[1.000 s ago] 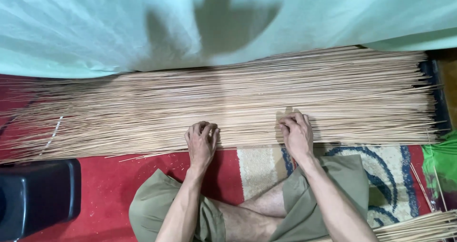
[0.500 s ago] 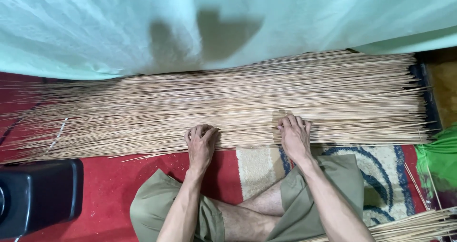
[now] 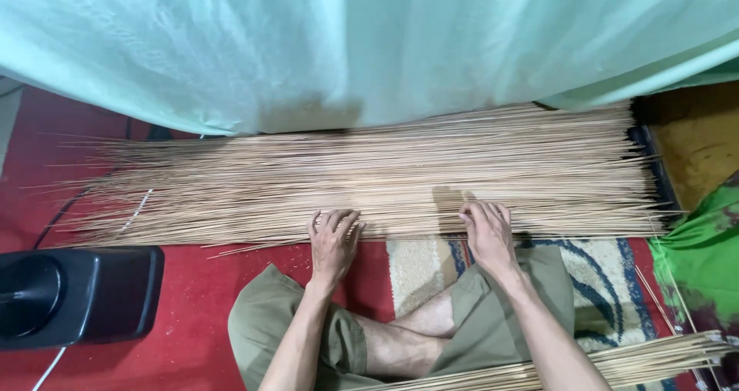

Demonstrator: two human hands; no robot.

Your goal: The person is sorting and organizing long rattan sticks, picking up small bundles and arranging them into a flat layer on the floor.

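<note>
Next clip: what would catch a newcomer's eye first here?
A wide bed of thin pale sticks lies across the red floor mat, filling the middle of the view. The left hand and right hand rest palm-down on its near edge. A pale green cloth hangs behind, covering the top.

Olive-green shorts (image 3: 500, 314), bare forearms

Scene evenly lit, fairly bright, light seemingly from above. Soft shadow seen under hem of pale green cloth (image 3: 369, 45), small one cast on stick layer (image 3: 369, 179) just beside right hand (image 3: 487, 233). No harsh glare noticed. Focus pretty sharp throughout, slight softness toward corners.
</note>
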